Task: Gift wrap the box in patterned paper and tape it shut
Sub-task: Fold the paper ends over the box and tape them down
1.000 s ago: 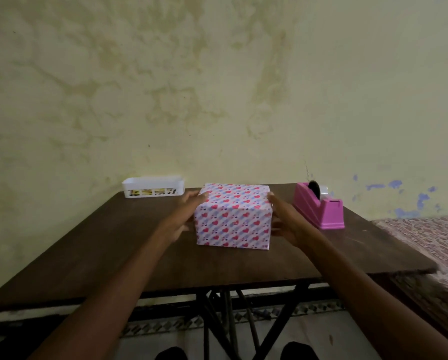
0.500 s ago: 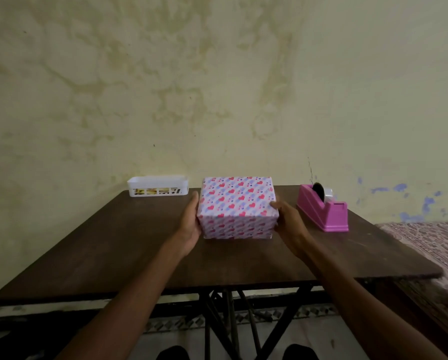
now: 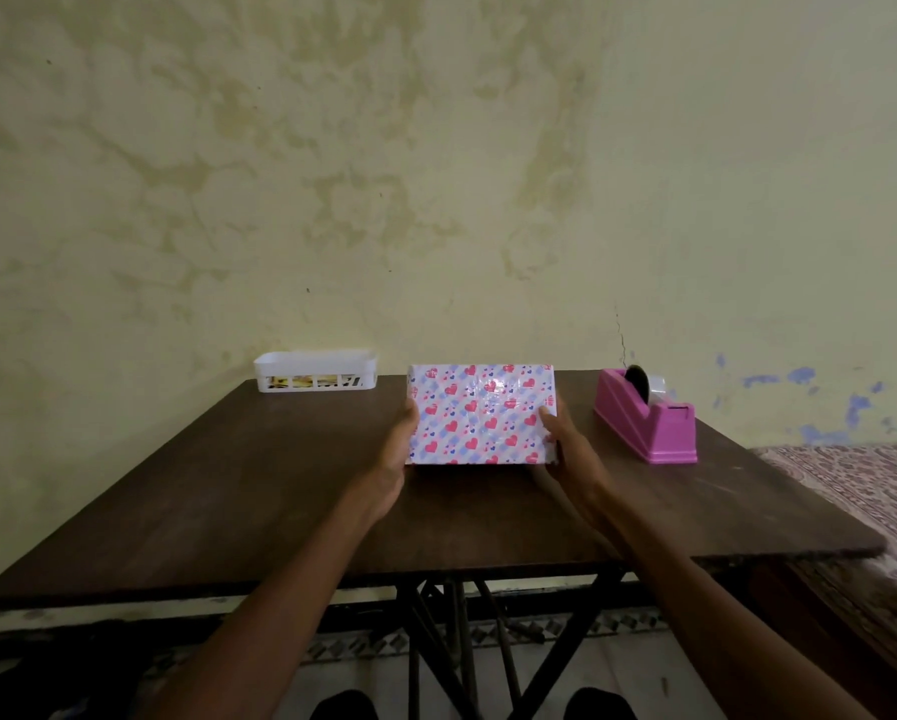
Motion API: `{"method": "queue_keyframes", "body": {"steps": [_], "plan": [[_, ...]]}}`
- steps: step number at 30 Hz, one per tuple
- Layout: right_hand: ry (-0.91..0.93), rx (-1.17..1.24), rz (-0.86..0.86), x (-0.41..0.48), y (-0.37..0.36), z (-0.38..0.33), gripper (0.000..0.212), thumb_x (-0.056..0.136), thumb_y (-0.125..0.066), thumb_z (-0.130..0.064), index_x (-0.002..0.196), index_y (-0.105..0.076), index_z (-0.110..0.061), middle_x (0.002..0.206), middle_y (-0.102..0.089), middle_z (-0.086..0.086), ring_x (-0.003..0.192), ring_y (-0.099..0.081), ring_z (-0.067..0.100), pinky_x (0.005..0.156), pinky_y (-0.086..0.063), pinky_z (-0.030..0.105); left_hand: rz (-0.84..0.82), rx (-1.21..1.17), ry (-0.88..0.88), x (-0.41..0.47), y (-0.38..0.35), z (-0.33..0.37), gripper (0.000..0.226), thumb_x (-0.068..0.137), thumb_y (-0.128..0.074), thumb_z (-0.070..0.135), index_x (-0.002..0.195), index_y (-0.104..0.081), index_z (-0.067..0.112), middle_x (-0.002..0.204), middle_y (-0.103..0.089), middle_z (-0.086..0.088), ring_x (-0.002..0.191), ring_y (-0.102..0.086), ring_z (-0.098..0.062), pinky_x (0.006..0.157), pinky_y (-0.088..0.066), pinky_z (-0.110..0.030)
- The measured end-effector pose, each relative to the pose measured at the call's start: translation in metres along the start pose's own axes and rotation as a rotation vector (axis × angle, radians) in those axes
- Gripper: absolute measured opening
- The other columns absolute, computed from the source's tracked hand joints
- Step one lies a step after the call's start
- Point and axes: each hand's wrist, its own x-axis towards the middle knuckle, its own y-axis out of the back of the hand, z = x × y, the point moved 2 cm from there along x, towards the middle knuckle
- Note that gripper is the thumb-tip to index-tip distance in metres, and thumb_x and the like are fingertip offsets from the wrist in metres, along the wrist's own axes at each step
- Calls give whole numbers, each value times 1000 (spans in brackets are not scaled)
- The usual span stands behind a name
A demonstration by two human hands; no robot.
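Box (image 3: 483,415) appears fully wrapped, left hand (image 3: 392,454) and right hand (image 3: 566,449) gripping its sides for final checking; next, any loose seam needs tape from the dispenser (image 3: 649,423) at right.

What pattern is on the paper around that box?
The box shows red hearts and blue patches on white; head view.

table (image 3: 228,511): dark wood, metal legs | basket (image 3: 315,370): white, table's far-left edge | patterned cloth (image 3: 851,485): right of table
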Motion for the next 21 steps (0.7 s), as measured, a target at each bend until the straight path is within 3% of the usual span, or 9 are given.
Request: {"method": "queue_keyframes", "body": {"steps": [2, 3, 6, 10, 14, 15, 18, 21], "plan": [[31, -37, -16, 2, 0, -1, 43, 102, -44, -25, 143, -28, -24, 120, -56, 3, 96, -61, 12, 69, -54, 22, -5, 6, 21, 1, 1, 0, 26, 101, -33, 42, 105, -53, 26, 106, -64, 0, 104, -60, -22, 103, -42, -45], [41, -74, -1, 3, 0, -3, 48, 102, -44, -25, 147, -26, -21, 127, -54, 4, 100, -61, 13, 74, -56, 25, -5, 4, 25, 2, 2, 1, 27, 101, -35, 42, 109, -53, 24, 106, -64, -1, 102, -61, -21, 101, -44, -45], [53, -173, 31, 5, 3, -8, 55, 100, -50, -34, 149, -27, -24, 142, -50, 5, 117, -58, 22, 99, -49, 48, 21, -5, 13, 6, 6, 8, 37, 98, -45, 41, 125, -49, 16, 116, -64, -8, 99, -64, -21, 90, -50, -40], [62, -210, 54, 7, 8, -8, 50, 99, -54, -30, 144, -38, -17, 128, -59, 4, 104, -64, 17, 78, -53, 31, 33, 74, 21, 6, 10, 11, 40, 95, -48, 45, 125, -51, 18, 112, -65, -4, 99, -63, -18, 81, -50, -31], [89, -239, 87, 6, 13, -3, 73, 90, -62, -45, 150, -28, -22, 144, -49, 8, 119, -59, 24, 97, -51, 48, 136, 138, -57, 7, 15, 7, 54, 92, -55, 45, 137, -38, 20, 113, -61, -1, 98, -61, -15, 80, -50, -31], [68, -240, 94, 6, 13, -2, 71, 90, -62, -47, 148, -30, -20, 142, -51, 9, 117, -60, 23, 92, -53, 45, 139, 146, -70, 6, 15, 7, 52, 93, -54, 44, 137, -38, 21, 113, -61, -1, 97, -61, -13, 77, -50, -29], [37, -223, 51, 5, 11, 0, 38, 99, -53, -33, 134, -44, -20, 115, -62, -2, 97, -63, 11, 70, -49, 26, 95, 189, -57, 4, 11, 8, 38, 97, -47, 44, 128, -47, 22, 107, -64, 0, 92, -62, -11, 68, -47, -24], [42, -215, 25, 5, 13, 1, 38, 99, -54, -30, 134, -44, -23, 109, -62, -8, 94, -62, 7, 64, -50, 20, 93, 195, -40, 6, 9, 12, 43, 96, -51, 42, 133, -45, 20, 107, -63, 1, 93, -62, -13, 69, -49, -25]]}}
